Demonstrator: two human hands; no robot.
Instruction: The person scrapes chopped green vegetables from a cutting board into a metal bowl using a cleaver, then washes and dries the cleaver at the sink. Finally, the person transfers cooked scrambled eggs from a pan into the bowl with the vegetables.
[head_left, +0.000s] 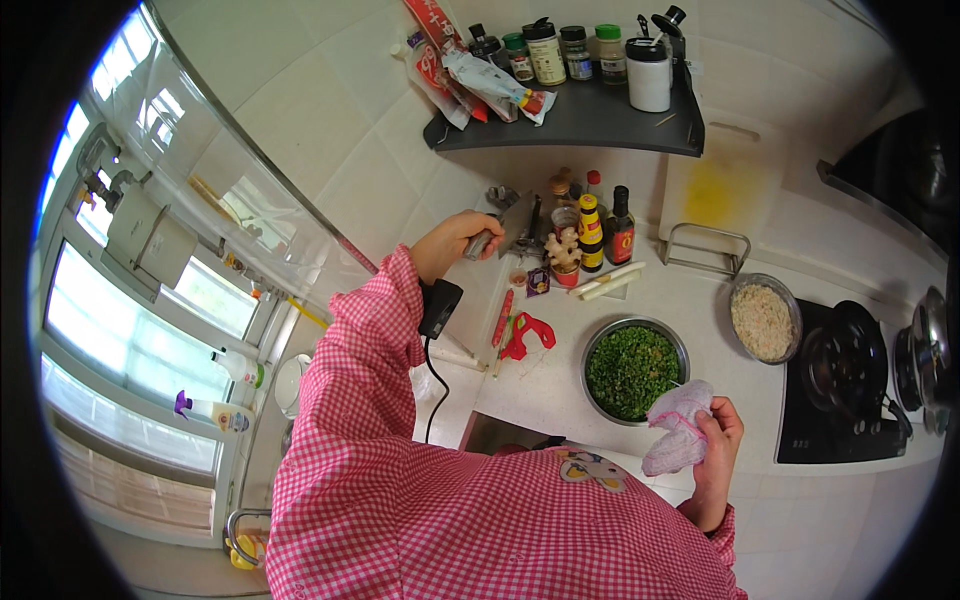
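Observation:
My left hand (469, 231) grips the handle of a cleaver (516, 223), whose blade is at a knife rack (529, 247) by the wall. Whether the blade sits in a slot is hard to see. In my right hand (720, 441) is a folded pale cloth with pink edging (679, 429). The cloth hangs at the near right rim of a steel bowl (684, 363), and I cannot tell if they touch. Finely chopped greens (630, 371) fill the bowl. Past the rack stand ginger root (562, 249), a yellow-labelled bottle (591, 234) and a dark sauce bottle (619, 226).
Scallion stalks (611, 280) and a red-handled peeler (529, 335) lie on the white counter (540, 390). A rice-like mixture (765, 322) fills another bowl beside the cooktop (802, 442), which carries a black wok (844, 367). Overhead juts a dark spice shelf (577, 127). A cutting board (716, 187) leans behind.

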